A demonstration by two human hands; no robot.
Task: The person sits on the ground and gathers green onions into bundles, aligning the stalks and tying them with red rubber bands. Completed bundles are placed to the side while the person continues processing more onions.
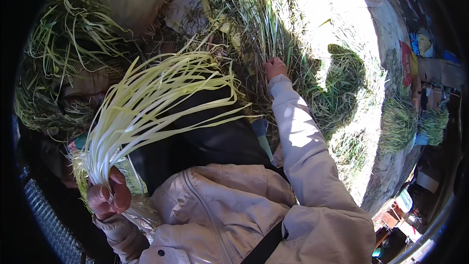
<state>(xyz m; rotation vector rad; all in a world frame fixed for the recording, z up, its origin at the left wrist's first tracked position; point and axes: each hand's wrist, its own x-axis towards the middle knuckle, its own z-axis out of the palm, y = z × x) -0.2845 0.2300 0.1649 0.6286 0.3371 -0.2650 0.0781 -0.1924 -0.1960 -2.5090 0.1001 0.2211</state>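
My left hand (109,195) is closed around the white lower ends of a bunch of pale yellow blanched leaves (161,91), probably chives or garlic leaves. The bunch fans up and to the right, over my dark-trousered lap. My right hand (275,69) reaches forward with curled fingers at the lower ends of white-stemmed green stalks (270,35) in a heap. Its fingertips are hidden, so whether it grips a stalk is unclear. Beneath my left hand, more pale leaves lie near a printed bag (133,178).
Grassy green leaves (342,84) cover the ground at right, partly in glaring sunlight. Loose long leaves (77,40) drape beside a rounded pale bundle (133,2) at upper left. Two green bundles (398,124) stand at far right. A crumpled whitish sheet (187,11) lies ahead.
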